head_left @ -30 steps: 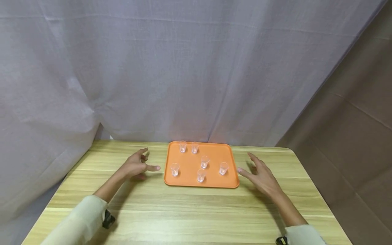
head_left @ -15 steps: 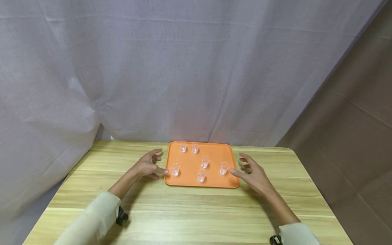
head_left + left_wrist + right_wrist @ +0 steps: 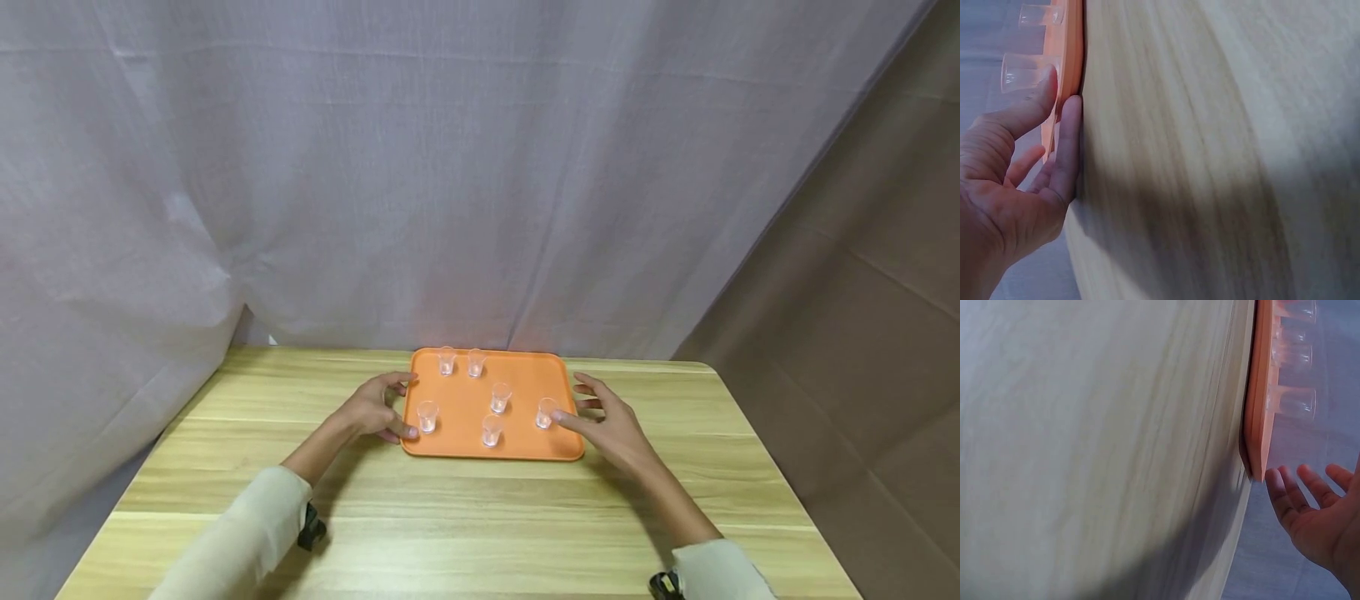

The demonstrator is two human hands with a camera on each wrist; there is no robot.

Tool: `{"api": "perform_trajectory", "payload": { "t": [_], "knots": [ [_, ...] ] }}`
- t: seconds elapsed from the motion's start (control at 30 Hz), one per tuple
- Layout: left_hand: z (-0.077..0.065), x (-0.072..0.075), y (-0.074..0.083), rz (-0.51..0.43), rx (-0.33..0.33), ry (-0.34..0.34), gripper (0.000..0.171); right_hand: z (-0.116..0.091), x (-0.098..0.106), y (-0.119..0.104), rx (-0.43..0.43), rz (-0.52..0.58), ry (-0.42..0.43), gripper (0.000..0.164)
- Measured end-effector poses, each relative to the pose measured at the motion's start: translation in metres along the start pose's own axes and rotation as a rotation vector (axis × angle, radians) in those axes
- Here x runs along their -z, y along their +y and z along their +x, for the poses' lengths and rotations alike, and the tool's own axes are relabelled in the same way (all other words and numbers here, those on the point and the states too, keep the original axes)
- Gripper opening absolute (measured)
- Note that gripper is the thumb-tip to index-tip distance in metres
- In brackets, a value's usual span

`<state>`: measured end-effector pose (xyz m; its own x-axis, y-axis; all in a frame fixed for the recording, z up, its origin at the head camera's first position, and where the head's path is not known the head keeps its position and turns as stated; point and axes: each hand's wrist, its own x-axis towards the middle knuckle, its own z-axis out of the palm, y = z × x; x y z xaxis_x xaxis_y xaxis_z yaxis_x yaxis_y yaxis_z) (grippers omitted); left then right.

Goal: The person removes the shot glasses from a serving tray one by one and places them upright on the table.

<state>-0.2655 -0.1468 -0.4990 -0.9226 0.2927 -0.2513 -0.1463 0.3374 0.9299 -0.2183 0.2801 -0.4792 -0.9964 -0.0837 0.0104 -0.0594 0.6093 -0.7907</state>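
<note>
An orange tray (image 3: 525, 383) lies at the table's far edge, bearing several small clear cups. My left hand (image 3: 375, 408) is at its left side: in the left wrist view the thumb (image 3: 1044, 94) lies over the rim and the fingers reach along the outer edge, close by a clear cup (image 3: 1019, 72). On the right, my right hand (image 3: 611, 425) has its thumb extended over the rim beside the rightmost cup (image 3: 545, 412). In the right wrist view the spread fingers (image 3: 1316, 487) are just off the tray's end. Two cups stand at the back left, others nearer the middle.
The wooden table (image 3: 465, 517) stretches out in front of the tray. A grey curtain (image 3: 450, 183) hangs right behind the table's far edge, and a brownish cloth (image 3: 847, 333) hangs along the right side.
Both hands have moved inward toward the tray, the left hand to the right and the right hand to the left. Their thumbs now overlap the rim. Tray and cups have stayed in place.
</note>
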Motion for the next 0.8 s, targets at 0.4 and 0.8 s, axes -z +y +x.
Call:
{"api": "perform_trajectory", "payload": {
  "t": [0.4, 0.8],
  "knots": [
    [0.000, 0.002, -0.001, 0.016, 0.003, -0.029, 0.122, 0.007, -0.012, -0.001, 0.020, 0.052, -0.069, 0.096],
    [0.005, 0.000, 0.005, 0.050, 0.044, -0.026, 0.127, 0.017, -0.030, 0.004, 0.042, 0.038, -0.064, 0.081]
  ]
}}
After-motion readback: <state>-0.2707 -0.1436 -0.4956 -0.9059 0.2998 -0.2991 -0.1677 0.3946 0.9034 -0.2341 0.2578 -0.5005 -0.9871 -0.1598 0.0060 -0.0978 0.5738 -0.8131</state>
